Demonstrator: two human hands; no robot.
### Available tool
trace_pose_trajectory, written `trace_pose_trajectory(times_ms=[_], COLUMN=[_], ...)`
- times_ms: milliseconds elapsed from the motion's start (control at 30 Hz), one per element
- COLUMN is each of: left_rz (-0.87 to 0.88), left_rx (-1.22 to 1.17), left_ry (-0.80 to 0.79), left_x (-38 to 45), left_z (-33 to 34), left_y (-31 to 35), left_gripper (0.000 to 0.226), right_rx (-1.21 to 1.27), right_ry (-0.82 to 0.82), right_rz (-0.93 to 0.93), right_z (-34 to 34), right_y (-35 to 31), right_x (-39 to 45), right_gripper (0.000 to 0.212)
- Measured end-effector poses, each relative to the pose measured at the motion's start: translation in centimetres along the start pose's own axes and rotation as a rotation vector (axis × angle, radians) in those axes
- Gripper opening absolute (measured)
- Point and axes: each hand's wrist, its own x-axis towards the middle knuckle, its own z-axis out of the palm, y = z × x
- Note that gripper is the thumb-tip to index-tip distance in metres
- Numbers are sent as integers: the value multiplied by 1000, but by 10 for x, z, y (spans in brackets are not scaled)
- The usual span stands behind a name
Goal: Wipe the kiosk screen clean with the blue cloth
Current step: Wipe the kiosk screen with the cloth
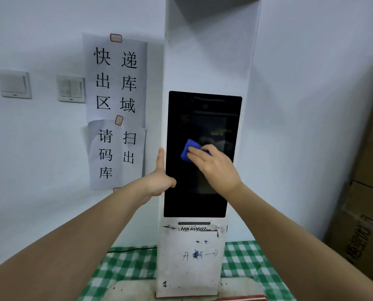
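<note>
Wiping under way, head view. Right hand (213,165) presses the blue cloth (188,151) flat against the kiosk screen (198,203), fingers laid over it, near mid-height toward the left edge. Left hand (160,181) braces the kiosk's left edge, index finger extended up the edge, thumb on the glass. Dark glass hides smears, so cleaned area is hard to judge; top and bottom portions probably remain.

Blue cloth (191,150) under my fingers (197,154), black kiosk screen (185,192), scuffed white kiosk body (189,268), green-and-white checked table (242,259) covering, white paper signs (116,83) with black characters, brown cardboard boxes (368,213)
</note>
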Motion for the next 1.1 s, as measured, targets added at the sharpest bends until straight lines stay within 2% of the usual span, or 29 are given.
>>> trace_pose_trajectory(times_ms=[67, 100, 167, 233, 300, 400, 467, 600, 667, 867, 1000, 1100], left_rz=[7, 12, 7, -16, -35, -61, -58, -72, -97, -129, -156, -160], left_rx=[-8, -10, -21, -39, -31, -28, -37, -23, -18, 9, 21, 24], left_ry=[19, 38, 57, 51, 43, 40, 56, 49, 46, 105, 99, 109], left_x=[0, 1, 4, 5, 6, 6, 7, 6, 6, 6, 6, 4], left_z=[2, 3, 4, 4, 1, -1, 0, 0, -4, -12, -12, -14], left_y=[-1, -2, -5, -9, -13, -16, -16, -19, -23, -29, -32, -31], left_gripper=[102, 102, 100, 92, 83, 80, 78, 78, 82, 72, 71, 75], right_rx=[60, 90, 112, 91, 62, 80, 114, 115, 105, 148, 92, 43], right_ry=[64, 61, 12, -55, -67, 23, 56, -78, -117, 39, -131, -148], right_rz=[142, 145, 28, -111, -141, 88, 164, -96, -156, 116, -123, -152], right_z=[3, 7, 16, 16, 10, 4, 8, 22, 20, 20, 30, 23], right_y=[-15, -26, -40, -38, -28, -25, -37, -53, -47, -56, -68, -57], right_x=[1, -1, -5, -6, 1, 12, 13, -1, 1, 14, 2, 9], right_gripper=[51, 47, 39, 41, 43, 51, 52, 47, 47, 52, 42, 40])
